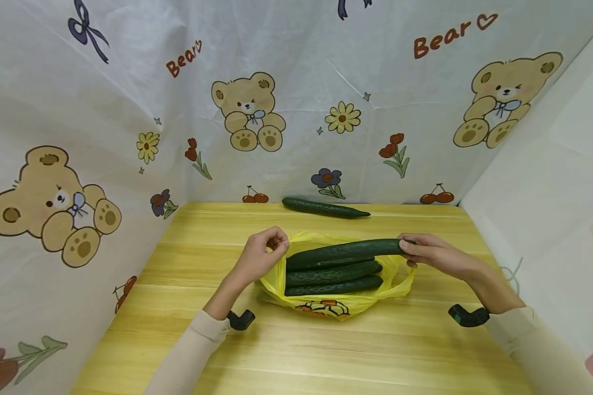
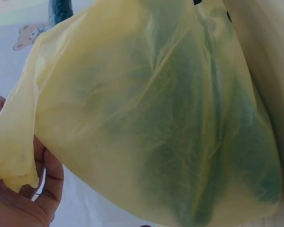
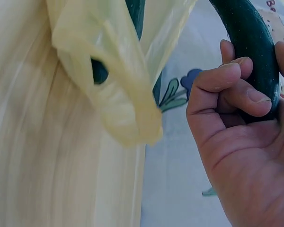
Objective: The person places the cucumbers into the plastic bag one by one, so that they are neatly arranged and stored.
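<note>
A yellow plastic bag lies on its side on the table, its opening facing up, with several dark green cucumbers in it. My left hand pinches the bag's left edge; in the left wrist view the thin film passes between thumb and fingers. My right hand grips the right end of another cucumber, which slants over the opening with its left end inside the bag. The right wrist view shows fingers curled round that cucumber, beside a loose bag handle.
One more cucumber lies at the table's back edge, against the printed cloth wall. The wooden table extends in front of the bag. White cloth borders the right side, with a thin cord there.
</note>
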The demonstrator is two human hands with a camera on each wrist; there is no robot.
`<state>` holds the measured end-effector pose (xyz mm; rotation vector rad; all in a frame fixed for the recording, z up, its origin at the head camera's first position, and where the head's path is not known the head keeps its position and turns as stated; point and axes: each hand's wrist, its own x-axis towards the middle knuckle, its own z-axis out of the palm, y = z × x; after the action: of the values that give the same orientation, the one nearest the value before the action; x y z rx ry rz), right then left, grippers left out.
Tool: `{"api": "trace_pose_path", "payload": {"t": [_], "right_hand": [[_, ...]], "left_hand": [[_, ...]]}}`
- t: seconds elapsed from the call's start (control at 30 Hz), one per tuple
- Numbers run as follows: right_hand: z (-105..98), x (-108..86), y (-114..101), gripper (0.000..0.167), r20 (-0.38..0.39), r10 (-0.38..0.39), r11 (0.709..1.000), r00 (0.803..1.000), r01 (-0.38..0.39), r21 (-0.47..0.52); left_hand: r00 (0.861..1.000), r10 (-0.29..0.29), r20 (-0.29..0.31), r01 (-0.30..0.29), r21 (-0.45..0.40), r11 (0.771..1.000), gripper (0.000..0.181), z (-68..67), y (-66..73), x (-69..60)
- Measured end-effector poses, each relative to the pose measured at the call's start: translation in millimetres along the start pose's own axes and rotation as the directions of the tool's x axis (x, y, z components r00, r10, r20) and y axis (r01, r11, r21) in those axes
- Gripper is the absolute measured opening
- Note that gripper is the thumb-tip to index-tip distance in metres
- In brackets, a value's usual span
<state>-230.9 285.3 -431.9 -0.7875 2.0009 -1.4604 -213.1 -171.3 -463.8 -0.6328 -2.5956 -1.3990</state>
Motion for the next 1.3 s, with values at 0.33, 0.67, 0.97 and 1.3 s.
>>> {"api": "trace_pose_path", "payload": {"t": [0.33,0.67,0.97,1.3], "right_hand": [[12.7,33.3,-8.5,0.036,0.043,-0.010,0.999,0.999,0.012,-0.050],[24.4,51.9,-8.1,0.034,0.070,-0.018,1.000,0.997,0.019,-0.019],[34.6,71.4,-9.6,0.036,0.077,0.024,1.000,0.997,-0.022,-0.022],[36.9,72.5,-4.6,0.036,-0.104,0.066,0.902,0.992,-0.104,-0.419]], "left_hand": [[1.000,0.027,-0.007,-0.027,0.011,1.000,0.010,-2.1,1.6,3.6],[1.000,0.020,0.002,-0.020,0.013,1.000,0.013,-4.0,3.6,3.5],[1.000,0.005,0.001,-0.005,0.029,1.000,0.015,-5.6,1.9,1.4],[1.000,0.009,-0.002,-0.009,0.021,1.000,0.016,-6.0,2.0,-0.3]]}}
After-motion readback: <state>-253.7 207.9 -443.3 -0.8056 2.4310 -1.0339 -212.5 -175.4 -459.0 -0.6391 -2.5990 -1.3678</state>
